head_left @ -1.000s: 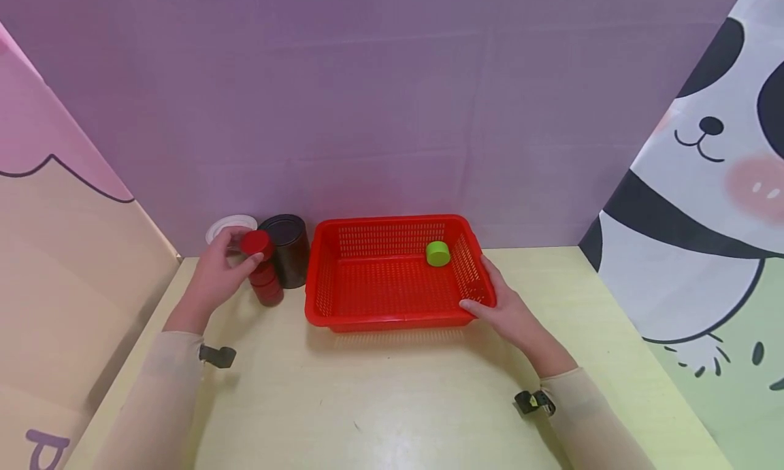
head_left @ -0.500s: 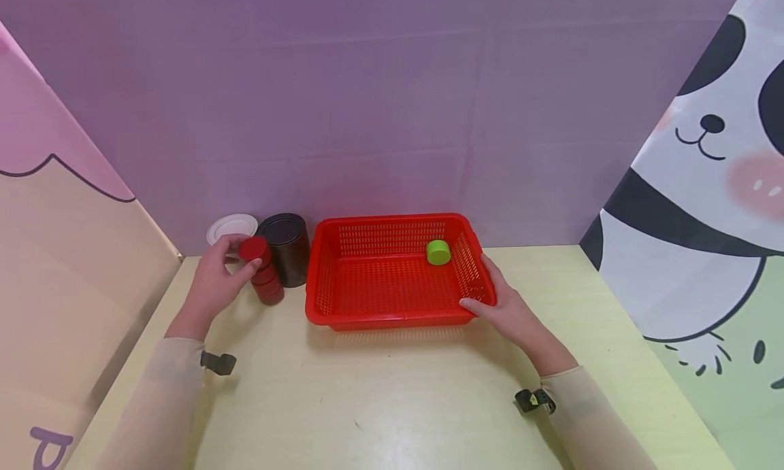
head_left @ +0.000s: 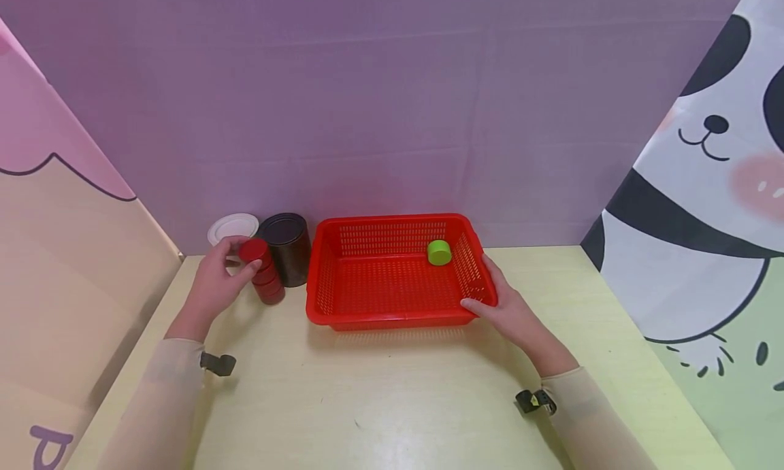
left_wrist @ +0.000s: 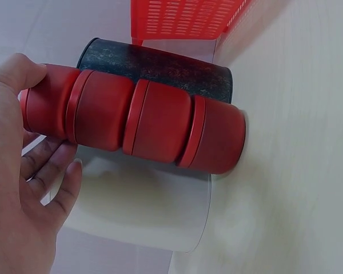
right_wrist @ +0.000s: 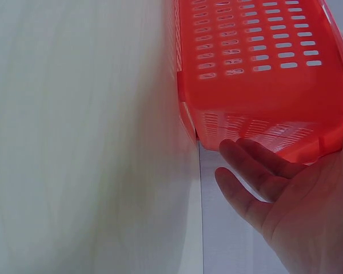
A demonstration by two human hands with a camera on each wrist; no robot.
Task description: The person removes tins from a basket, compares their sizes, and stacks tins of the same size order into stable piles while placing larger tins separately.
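In the head view, my left hand [head_left: 217, 279] is at the top of an upright stack of red lidded jars [head_left: 267, 283] at the back left. Its thumb and fingers pinch the top red jar [left_wrist: 51, 101], seen close in the left wrist view. Each jar sits on the one below. My right hand [head_left: 508, 313] grips the near right corner of a red plastic basket [head_left: 392, 317], thumb over the rim. In the right wrist view its fingers [right_wrist: 254, 171] lie along the outer wall. Inside the basket, toward the back right, sits a small green round jar [head_left: 438, 252].
Behind the stack stand a dark lidded canister [head_left: 286, 249] and a white-lidded container [head_left: 233, 226], both close to the purple back wall [head_left: 392, 116]. Printed side panels border the pale wooden table [head_left: 392, 395]. The basket stands just right of the dark canister.
My left hand has come down slightly with the top red jar, which now sits lower on the stack. My right hand and the basket stay in place.
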